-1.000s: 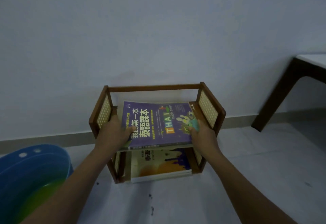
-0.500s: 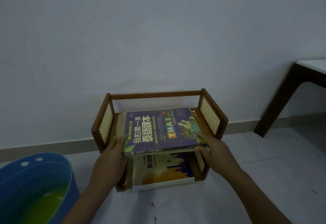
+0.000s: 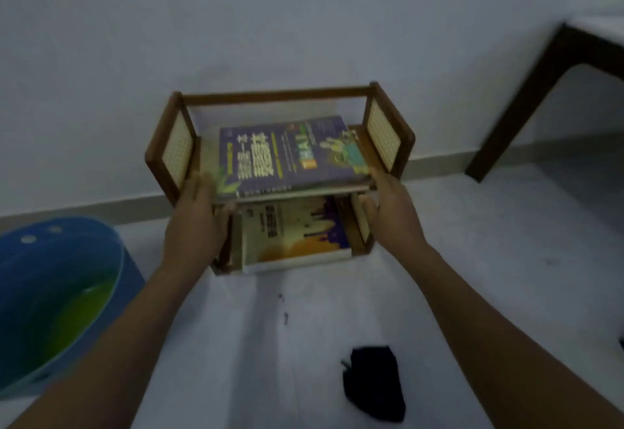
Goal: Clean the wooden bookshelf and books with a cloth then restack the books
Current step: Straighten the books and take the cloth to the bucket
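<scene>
Your wooden bookshelf (image 3: 388,114) sits on the pale floor (image 3: 472,243) with its back against the wall, dark brown frame, cream woven panels at both ends. On the upper shelf lies the purple book (image 3: 287,153), flat, cover up, yellow and green print across it, turned a little askew so its right corner reaches toward the right end panel. Below it, on the lower shelf, the orange-and-cream book (image 3: 293,232) lies flat too, its front edge at the shelf's front edge. Your left hand (image 3: 194,222) is at the front left corner, fingers straight, gripping nothing. Your right hand (image 3: 393,212) is at the front right corner, fingers extended, also holding nothing. The dark cloth (image 3: 373,381) lies crumpled on the floor in front, well apart from the shelf. The blue bucket (image 3: 20,280) stands at the left.
</scene>
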`<state>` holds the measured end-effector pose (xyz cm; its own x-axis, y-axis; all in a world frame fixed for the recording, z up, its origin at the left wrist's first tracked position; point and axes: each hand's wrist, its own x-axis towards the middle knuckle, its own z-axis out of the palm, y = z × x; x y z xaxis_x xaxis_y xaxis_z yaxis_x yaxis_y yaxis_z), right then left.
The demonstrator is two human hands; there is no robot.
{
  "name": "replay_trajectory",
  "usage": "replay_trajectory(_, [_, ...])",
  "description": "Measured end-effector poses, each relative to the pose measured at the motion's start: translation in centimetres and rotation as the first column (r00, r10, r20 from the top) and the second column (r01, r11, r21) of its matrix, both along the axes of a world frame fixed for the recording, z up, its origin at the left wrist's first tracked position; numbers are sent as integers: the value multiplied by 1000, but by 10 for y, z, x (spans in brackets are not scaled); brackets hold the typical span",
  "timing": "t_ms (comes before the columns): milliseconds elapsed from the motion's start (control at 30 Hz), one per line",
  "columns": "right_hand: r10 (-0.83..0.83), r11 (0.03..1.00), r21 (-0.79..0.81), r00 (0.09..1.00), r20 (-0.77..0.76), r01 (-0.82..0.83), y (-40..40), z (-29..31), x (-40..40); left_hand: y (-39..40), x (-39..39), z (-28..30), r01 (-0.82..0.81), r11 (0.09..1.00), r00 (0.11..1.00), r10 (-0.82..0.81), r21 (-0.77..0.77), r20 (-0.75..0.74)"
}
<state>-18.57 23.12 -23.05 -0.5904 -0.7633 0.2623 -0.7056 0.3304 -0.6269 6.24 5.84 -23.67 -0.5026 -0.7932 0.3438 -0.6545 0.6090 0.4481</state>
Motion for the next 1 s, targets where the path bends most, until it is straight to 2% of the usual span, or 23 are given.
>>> replay_trajectory(67, [-85,996,-13,993,81,87,32,-30,11,25,6,-11,-35,994,996,27,-104,-81])
replay_trajectory(100, [-126,992,36,981,149,122,49,-48,17,41,7,-19,-31,989,994,15,-143,-108])
replay_trajectory(167, [-225,949,283,929,293,141,86,-90,31,78,8,-47,30,994,995,-40,-103,-94])
replay_trajectory(233, [-333,811,583,857,394,47,118,-128,43,111,7,-85,87,996,996,-87,12,-5])
replay_trajectory(267, [-369,731,682,829,420,-20,134,-146,49,126,5,-106,108,989,993,-112,103,33])
replay_trajectory(333, [-411,638,762,786,461,-113,156,-170,64,151,0,-134,125,909,985,-163,396,62])
replay_trajectory(400, [-459,673,736,736,498,-79,170,-185,75,174,-7,-154,114,730,968,-235,674,90])
replay_trajectory(433, [-471,703,711,726,502,-35,172,-188,78,184,-10,-159,118,652,949,-295,749,108])
replay_trajectory(467, [-462,724,690,746,480,4,173,-187,79,194,-14,-164,125,602,933,-343,789,113])
replay_trajectory(533, [-387,750,660,841,377,49,167,-186,79,211,-20,-167,120,541,930,-354,833,96])
replay_trajectory(600, [-316,806,585,899,304,86,159,-181,82,223,-26,-164,117,435,950,-310,893,26])
replay_trajectory(633, [-299,838,538,900,318,88,153,-177,86,226,-27,-160,111,370,965,-263,923,-11])
replay_trajectory(700, [-298,890,444,868,397,103,142,-164,92,231,-30,-148,144,230,983,-144,963,-112])
replay_trajectory(767, [-288,921,377,832,475,104,130,-144,96,232,-29,-136,199,159,980,-35,967,-196])
replay_trajectory(867, [-294,938,338,698,652,79,111,-108,100,219,-19,-120,257,141,955,115,956,-273])
replay_trajectory(1000, [-151,986,166,390,908,-6,89,-66,107,190,-1,-94,416,-29,898,170,909,-406])
